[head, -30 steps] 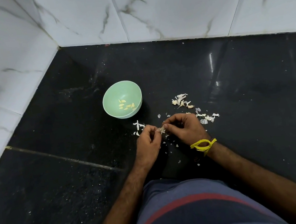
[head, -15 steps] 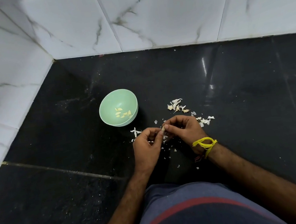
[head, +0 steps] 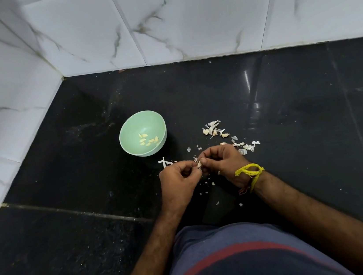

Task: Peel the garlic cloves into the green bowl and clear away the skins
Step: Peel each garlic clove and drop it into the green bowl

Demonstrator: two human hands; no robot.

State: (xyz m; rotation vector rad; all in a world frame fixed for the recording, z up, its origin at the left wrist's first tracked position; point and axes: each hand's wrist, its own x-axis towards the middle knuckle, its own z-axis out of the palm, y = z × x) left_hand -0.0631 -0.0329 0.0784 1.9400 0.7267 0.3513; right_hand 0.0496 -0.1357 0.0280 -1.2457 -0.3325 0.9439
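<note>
Several peeled cloves (head: 148, 140) lie in the green bowl (head: 128, 130), left of centre on the black floor (head: 74, 243), near the hands, likely for a short drop. Left hand (head: 178, 180) and right hand (head: 224, 163), just below centre, curl fingertips round one garlic clove (head: 199, 164) between them, apparently stripping it. Loose skins (head: 214, 128) litter right of centre, awaiting clearing.

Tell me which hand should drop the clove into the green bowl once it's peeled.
Left, probably. The left hand sits nearer the green bowl, which stands ahead and to its left. Both hands pinch the garlic clove; the right hand would have to cross over the left.
</note>
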